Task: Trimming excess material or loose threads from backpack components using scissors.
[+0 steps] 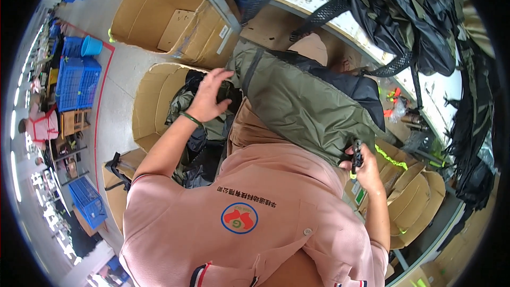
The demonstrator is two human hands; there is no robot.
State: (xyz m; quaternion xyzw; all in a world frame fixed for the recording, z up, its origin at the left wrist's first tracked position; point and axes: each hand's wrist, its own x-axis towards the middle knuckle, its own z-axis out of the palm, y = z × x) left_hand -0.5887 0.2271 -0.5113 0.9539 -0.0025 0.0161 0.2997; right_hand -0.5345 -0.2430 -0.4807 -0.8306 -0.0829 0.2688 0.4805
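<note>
The olive fabric [303, 98] is lying along ten-to-four o'clock, at three from the loosely spread left hand [209, 97]; the right hand [367, 170] is grasping a black tool [357, 152].

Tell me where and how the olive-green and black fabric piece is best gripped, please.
Probably pinch a fold of the fabric piece at its left end, by the dark fabric strap, coming from the person's left. Its cloth looks soft and creased, and the open left hand is beside that end; the right hand holds a small black tool.
</note>
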